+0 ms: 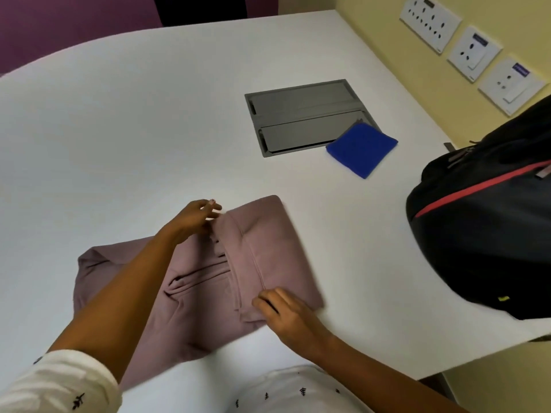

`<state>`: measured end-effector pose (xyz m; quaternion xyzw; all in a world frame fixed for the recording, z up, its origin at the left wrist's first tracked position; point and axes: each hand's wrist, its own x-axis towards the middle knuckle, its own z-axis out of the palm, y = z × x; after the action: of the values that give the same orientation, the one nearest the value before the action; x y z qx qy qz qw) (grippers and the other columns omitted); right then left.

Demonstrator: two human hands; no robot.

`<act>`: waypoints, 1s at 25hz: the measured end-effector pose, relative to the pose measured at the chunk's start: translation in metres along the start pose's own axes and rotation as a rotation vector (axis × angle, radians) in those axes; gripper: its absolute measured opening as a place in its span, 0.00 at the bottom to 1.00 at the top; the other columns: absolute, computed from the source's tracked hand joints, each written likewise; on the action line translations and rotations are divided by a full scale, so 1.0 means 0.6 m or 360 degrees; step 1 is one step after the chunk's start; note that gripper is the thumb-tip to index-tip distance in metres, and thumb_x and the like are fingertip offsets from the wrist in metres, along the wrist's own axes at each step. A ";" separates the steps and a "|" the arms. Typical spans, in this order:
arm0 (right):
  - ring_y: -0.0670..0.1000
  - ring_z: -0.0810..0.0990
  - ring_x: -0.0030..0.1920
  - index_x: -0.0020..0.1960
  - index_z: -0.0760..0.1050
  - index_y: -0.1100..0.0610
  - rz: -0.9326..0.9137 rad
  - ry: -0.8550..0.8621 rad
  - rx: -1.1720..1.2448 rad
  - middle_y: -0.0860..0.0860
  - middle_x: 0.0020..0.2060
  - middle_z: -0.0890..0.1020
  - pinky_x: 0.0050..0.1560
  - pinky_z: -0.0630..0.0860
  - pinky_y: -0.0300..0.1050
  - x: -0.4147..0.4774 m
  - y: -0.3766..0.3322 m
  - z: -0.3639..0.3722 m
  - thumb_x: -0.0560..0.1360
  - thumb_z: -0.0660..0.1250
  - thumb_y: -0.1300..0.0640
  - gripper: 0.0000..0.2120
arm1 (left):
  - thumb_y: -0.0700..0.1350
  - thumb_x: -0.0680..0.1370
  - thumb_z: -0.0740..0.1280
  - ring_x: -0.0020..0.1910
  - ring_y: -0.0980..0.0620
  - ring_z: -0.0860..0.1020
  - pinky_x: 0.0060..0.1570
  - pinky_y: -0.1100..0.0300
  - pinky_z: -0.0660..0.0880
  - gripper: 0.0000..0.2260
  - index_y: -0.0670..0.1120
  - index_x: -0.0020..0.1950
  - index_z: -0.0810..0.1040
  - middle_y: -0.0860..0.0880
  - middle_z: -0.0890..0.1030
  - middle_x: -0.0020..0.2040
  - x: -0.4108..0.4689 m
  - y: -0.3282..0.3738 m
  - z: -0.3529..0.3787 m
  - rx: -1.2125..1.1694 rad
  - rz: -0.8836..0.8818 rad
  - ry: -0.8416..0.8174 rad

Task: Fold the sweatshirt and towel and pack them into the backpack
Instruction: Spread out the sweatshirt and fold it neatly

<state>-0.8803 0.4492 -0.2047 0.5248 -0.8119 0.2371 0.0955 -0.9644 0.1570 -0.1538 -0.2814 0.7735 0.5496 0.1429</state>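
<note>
While the left hand [199,217] pinches the sweatshirt [262,248] fold, the right hand [286,312] lies flat, grip apart.

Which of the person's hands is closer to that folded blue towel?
The left. The left hand is at the pink sweatshirt's far edge, below-left of the blue towel. The right hand presses the sweatshirt's near edge, farther away.

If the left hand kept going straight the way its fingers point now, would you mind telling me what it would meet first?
Probably the grey hatch set in the table. The left hand points up and right past the sweatshirt corner; only bare tabletop lies between.
</note>
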 end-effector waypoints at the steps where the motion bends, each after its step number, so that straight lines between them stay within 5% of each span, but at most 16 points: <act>1: 0.51 0.77 0.48 0.57 0.73 0.59 -0.0024 -0.0039 -0.0011 0.54 0.49 0.80 0.51 0.76 0.40 -0.004 0.001 0.006 0.78 0.56 0.68 0.12 | 0.55 0.82 0.55 0.53 0.48 0.77 0.50 0.57 0.76 0.16 0.46 0.58 0.77 0.43 0.77 0.61 0.004 -0.009 0.002 0.0095 -0.0016 0.0030; 4: 0.53 0.77 0.57 0.58 0.77 0.61 -0.0060 -0.0070 -0.0075 0.56 0.55 0.81 0.60 0.74 0.43 -0.019 0.015 0.007 0.75 0.66 0.65 0.12 | 0.62 0.78 0.59 0.53 0.47 0.78 0.55 0.56 0.71 0.21 0.48 0.59 0.76 0.48 0.77 0.58 -0.002 -0.006 0.023 0.0537 0.0061 0.0076; 10: 0.57 0.69 0.71 0.68 0.71 0.64 -0.0107 -0.0032 -0.0223 0.58 0.68 0.73 0.69 0.67 0.55 -0.035 0.041 -0.006 0.76 0.61 0.70 0.21 | 0.49 0.78 0.66 0.46 0.47 0.80 0.48 0.61 0.70 0.14 0.41 0.58 0.78 0.44 0.82 0.49 -0.016 0.009 0.024 0.0706 0.0354 0.0304; 16: 0.56 0.67 0.72 0.70 0.69 0.64 -0.0169 -0.0121 -0.0177 0.57 0.69 0.71 0.73 0.62 0.53 -0.020 -0.001 0.024 0.79 0.55 0.67 0.19 | 0.44 0.82 0.59 0.52 0.41 0.76 0.48 0.54 0.71 0.12 0.39 0.61 0.74 0.38 0.78 0.56 -0.021 -0.039 0.006 0.0853 0.0243 0.0410; 19: 0.52 0.60 0.75 0.75 0.62 0.61 -0.0059 -0.0418 -0.0129 0.54 0.74 0.63 0.76 0.53 0.49 -0.044 0.003 0.033 0.79 0.59 0.55 0.26 | 0.42 0.82 0.58 0.52 0.40 0.75 0.51 0.49 0.73 0.12 0.39 0.63 0.70 0.37 0.77 0.57 -0.028 -0.090 0.014 0.1015 0.0254 0.0326; 21: 0.49 0.54 0.77 0.77 0.57 0.59 0.0039 -0.0541 -0.0001 0.51 0.77 0.58 0.76 0.50 0.47 -0.048 0.001 0.018 0.80 0.59 0.47 0.30 | 0.43 0.81 0.59 0.54 0.40 0.75 0.50 0.47 0.74 0.14 0.40 0.65 0.68 0.38 0.74 0.60 -0.032 -0.099 0.021 0.1099 0.0338 0.0489; 25: 0.51 0.54 0.77 0.76 0.57 0.60 0.0311 -0.0391 0.0241 0.52 0.76 0.59 0.77 0.50 0.49 -0.018 -0.002 0.007 0.83 0.53 0.50 0.25 | 0.44 0.80 0.62 0.63 0.38 0.71 0.60 0.45 0.69 0.19 0.41 0.71 0.68 0.39 0.70 0.68 -0.034 -0.079 0.039 0.1231 0.0638 0.0806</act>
<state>-0.8743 0.4555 -0.2123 0.4741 -0.8445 0.2398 -0.0677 -0.9223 0.1731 -0.1877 -0.1782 0.9698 0.1538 -0.0637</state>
